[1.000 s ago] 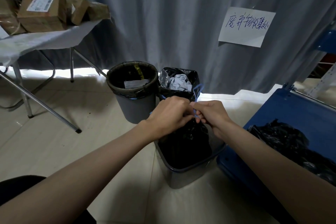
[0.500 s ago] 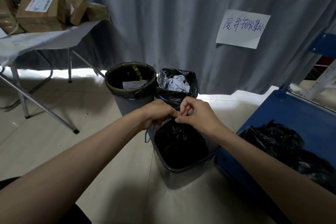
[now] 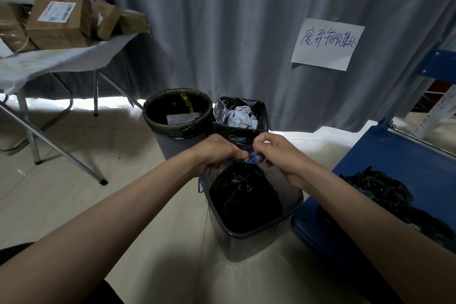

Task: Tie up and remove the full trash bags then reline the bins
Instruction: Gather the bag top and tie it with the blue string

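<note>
Blue drawstring (image 3: 251, 157) pinched by both hands, left (image 3: 217, 153) and right (image 3: 278, 155) | step: knotting bag (image 3: 243, 195) | next: cinch, lift from bin (image 3: 261, 242)

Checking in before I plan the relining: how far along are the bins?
Done: nothing removed yet. In hand: the left hand and right hand grip the blue drawstring on the gathered black bag, which sits in the near bin. Left: lifting it out, then the round bin, the rear bag, and relining.
</note>
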A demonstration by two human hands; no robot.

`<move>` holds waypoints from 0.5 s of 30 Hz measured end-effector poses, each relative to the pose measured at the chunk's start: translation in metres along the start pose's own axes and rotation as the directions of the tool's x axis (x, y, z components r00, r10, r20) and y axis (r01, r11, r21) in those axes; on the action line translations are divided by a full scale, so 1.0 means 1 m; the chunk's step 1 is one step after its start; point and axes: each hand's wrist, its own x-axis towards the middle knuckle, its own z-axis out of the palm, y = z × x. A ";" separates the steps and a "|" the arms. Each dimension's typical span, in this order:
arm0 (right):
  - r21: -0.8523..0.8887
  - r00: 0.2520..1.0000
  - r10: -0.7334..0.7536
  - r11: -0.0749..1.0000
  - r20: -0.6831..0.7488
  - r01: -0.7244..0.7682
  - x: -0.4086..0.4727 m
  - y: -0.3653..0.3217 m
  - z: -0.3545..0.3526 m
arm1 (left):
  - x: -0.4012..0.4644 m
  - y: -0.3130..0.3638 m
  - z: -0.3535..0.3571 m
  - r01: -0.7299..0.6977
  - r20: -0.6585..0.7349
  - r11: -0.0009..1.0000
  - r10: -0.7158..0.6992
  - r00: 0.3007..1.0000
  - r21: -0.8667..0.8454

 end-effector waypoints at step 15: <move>-0.093 0.994 0.067 0.994 0.083 -0.060 0.000 0.012 -0.001 | 0.001 0.000 -0.002 -0.039 -0.051 0.999 0.041 0.998 0.035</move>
